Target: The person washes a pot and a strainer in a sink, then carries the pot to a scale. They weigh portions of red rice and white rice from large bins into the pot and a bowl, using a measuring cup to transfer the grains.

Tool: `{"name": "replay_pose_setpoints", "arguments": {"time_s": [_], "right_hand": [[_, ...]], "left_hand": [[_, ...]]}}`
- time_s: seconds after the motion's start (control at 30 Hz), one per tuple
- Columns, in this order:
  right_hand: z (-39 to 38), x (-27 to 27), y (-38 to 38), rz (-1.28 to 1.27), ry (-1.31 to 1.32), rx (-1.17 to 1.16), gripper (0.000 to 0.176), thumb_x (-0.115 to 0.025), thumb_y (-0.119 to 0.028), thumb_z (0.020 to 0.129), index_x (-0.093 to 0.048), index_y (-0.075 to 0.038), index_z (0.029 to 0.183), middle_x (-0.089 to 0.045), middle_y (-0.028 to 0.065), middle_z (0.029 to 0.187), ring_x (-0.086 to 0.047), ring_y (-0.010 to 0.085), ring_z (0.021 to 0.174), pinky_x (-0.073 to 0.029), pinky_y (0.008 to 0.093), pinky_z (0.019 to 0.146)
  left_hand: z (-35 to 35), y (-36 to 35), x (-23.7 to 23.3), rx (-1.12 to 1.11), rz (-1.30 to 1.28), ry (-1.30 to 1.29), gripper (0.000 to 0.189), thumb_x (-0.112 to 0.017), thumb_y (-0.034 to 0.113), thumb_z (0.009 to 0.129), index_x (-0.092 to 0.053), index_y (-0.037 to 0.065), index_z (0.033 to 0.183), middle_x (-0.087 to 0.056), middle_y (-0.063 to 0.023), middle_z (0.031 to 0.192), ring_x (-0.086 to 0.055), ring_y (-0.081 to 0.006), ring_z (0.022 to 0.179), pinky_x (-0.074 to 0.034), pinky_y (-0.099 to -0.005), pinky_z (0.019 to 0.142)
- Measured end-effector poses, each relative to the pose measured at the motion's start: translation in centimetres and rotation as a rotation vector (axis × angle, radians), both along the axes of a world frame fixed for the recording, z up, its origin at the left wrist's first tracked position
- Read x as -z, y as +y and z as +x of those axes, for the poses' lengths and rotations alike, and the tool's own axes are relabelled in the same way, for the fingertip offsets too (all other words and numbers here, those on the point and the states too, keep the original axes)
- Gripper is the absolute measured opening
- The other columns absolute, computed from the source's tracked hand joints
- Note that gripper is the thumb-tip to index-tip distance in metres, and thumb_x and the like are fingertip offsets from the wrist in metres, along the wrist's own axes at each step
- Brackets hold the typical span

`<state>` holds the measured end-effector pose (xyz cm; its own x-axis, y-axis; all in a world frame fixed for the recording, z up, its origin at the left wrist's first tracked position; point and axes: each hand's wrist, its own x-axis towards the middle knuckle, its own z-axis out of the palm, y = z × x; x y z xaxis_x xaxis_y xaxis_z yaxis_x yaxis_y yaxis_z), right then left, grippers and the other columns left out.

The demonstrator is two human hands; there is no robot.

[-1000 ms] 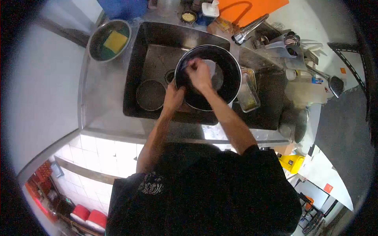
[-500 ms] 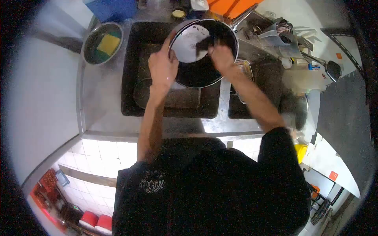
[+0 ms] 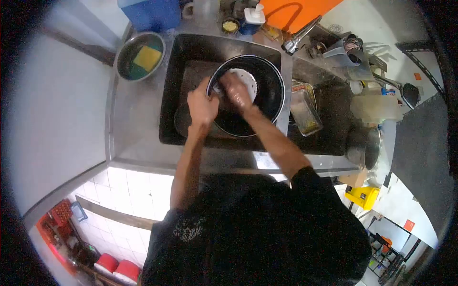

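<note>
A large round black pot point(image 3: 272, 86) with a pale rim is tilted over the left sink basin point(image 3: 174, 95). On its left rim, my left hand point(image 3: 202, 106) is closed, gripping the edge. My right hand point(image 3: 236, 93) reaches inside the pot beside a white patch point(image 3: 248, 80) on the inner surface. Motion blur smears the fingers of that hand, and whether they hold anything cannot be seen. A metal bowl point(image 3: 123, 59) with a yellow sponge point(image 3: 147, 58) in it stands on the counter to the left.
A metal tray point(image 3: 305, 114) lies in the right basin. The faucet point(image 3: 296, 43) is behind the sinks, near a white-topped dispenser point(image 3: 254, 16) and a blue container point(image 3: 148, 14). Utensils and a metal pot point(image 3: 365, 145) stand at the right.
The pot has come lower in view, uncovering the faucet. My right hand has moved left inside it, while my left hand stays on the rim. The whole view has shifted slightly.
</note>
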<state>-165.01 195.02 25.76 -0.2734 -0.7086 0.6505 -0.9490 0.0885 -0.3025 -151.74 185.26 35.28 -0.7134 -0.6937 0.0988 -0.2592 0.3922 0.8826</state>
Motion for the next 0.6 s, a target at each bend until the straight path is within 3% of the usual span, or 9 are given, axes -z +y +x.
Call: {"name": "replay_pose_setpoints", "arguments": {"time_s": [0.07, 0.1, 0.2, 0.27, 0.3, 0.33, 0.4, 0.47, 0.6], "right_hand": [[-0.9, -2.8, 1.2, 0.766, -0.405, 0.406, 0.03, -0.051, -0.016, 0.086, -0.062, -0.001, 0.11, -0.058, 0.0258, 0.113, -0.06, 0.0372, 0.101, -0.047, 0.0501, 0.09], [-1.1, -3.3, 2.3, 0.915, -0.466, 0.387, 0.033, -0.05, -0.01, 0.085, -0.06, 0.0, 0.115, -0.057, 0.0253, 0.116, -0.059, 0.0377, 0.104, -0.048, 0.0496, 0.088], [2.6, 19.6, 6.6, 0.46, -0.525, 0.344, 0.029, -0.053, -0.006, 0.083, -0.063, 0.001, 0.109, -0.064, 0.0219, 0.102, -0.063, 0.0373, 0.094, -0.05, 0.0467, 0.086], [4.9, 6.6, 4.9, 0.661, -0.56, 0.119, 0.028, -0.058, -0.006, 0.081, -0.063, 0.001, 0.107, -0.066, 0.0202, 0.096, -0.064, 0.0362, 0.092, -0.05, 0.0431, 0.085], [6.2, -1.2, 3.7, 0.754, -0.583, 0.004, 0.028, -0.061, -0.007, 0.08, -0.064, 0.002, 0.106, -0.067, 0.0193, 0.093, -0.065, 0.0356, 0.091, -0.051, 0.0413, 0.084], [5.6, -4.4, 2.1, 0.741, -0.578, -0.011, 0.028, -0.061, -0.007, 0.08, -0.064, 0.002, 0.106, -0.067, 0.0193, 0.093, -0.065, 0.0356, 0.091, -0.051, 0.0413, 0.084], [3.2, -9.0, -0.4, 0.495, -1.047, 0.125, 0.033, -0.068, -0.011, 0.077, -0.063, 0.002, 0.107, -0.067, 0.0202, 0.098, -0.064, 0.0304, 0.095, -0.05, 0.0368, 0.084], [1.6, -12.7, -4.9, 0.392, -1.113, 0.044, 0.038, -0.07, -0.015, 0.078, -0.063, 0.002, 0.11, -0.067, 0.0146, 0.102, -0.061, 0.0168, 0.089, -0.049, 0.0325, 0.077], [1.0, -13.1, -15.0, 0.13, -1.113, -0.23, 0.054, -0.07, -0.03, 0.084, -0.055, 0.001, 0.125, -0.065, 0.0117, 0.109, -0.058, 0.0176, 0.099, -0.046, 0.0306, 0.086]], "left_hand": [[0.9, -0.5, 0.4, 0.009, -0.019, -0.017, 0.037, -0.056, 0.001, 0.069, -0.063, 0.008, 0.105, -0.062, -0.0241, 0.08, -0.062, -0.0424, 0.079, -0.049, -0.0468, 0.072], [1.0, -0.8, 0.2, -0.008, -0.078, -0.027, 0.035, -0.057, 0.002, 0.072, -0.064, 0.007, 0.106, -0.062, -0.0232, 0.077, -0.062, -0.0392, 0.072, -0.049, -0.0427, 0.066], [-0.1, -1.0, 1.1, 0.017, -0.185, -0.101, 0.037, -0.061, 0.006, 0.072, -0.064, 0.009, 0.109, -0.063, -0.0207, 0.075, -0.062, -0.0377, 0.067, -0.049, -0.0414, 0.063], [0.1, -1.0, 3.9, 0.109, -0.239, -0.231, 0.04, -0.062, 0.007, 0.071, -0.063, 0.011, 0.111, -0.064, -0.0206, 0.079, -0.062, -0.0393, 0.071, -0.049, -0.0442, 0.066], [0.5, -1.1, 5.6, 0.012, -0.236, -0.155, 0.04, -0.058, 0.003, 0.07, -0.062, 0.012, 0.109, -0.064, -0.0207, 0.076, -0.062, -0.0431, 0.07, -0.049, -0.05, 0.067], [1.3, -1.5, 6.5, 0.0, -0.252, -0.156, 0.04, -0.058, 0.003, 0.07, -0.062, 0.012, 0.109, -0.064, -0.0207, 0.076, -0.062, -0.0431, 0.07, -0.049, -0.05, 0.067], [2.5, -1.6, 8.3, -0.205, -0.113, -0.117, 0.039, -0.057, 0.003, 0.072, -0.062, 0.01, 0.11, -0.066, -0.0221, 0.083, -0.062, -0.0447, 0.079, -0.05, -0.0493, 0.073], [3.2, -0.6, 10.9, -0.287, -0.093, -0.136, 0.037, -0.055, 0.002, 0.074, -0.061, 0.005, 0.11, -0.066, -0.0247, 0.09, -0.062, -0.0447, 0.089, -0.049, -0.0484, 0.08], [1.9, 0.5, 13.0, -0.283, 0.082, -0.158, 0.044, -0.054, 0.004, 0.074, -0.057, -0.005, 0.117, -0.063, -0.0292, 0.103, -0.062, -0.0418, 0.098, -0.046, -0.0448, 0.09]]}}
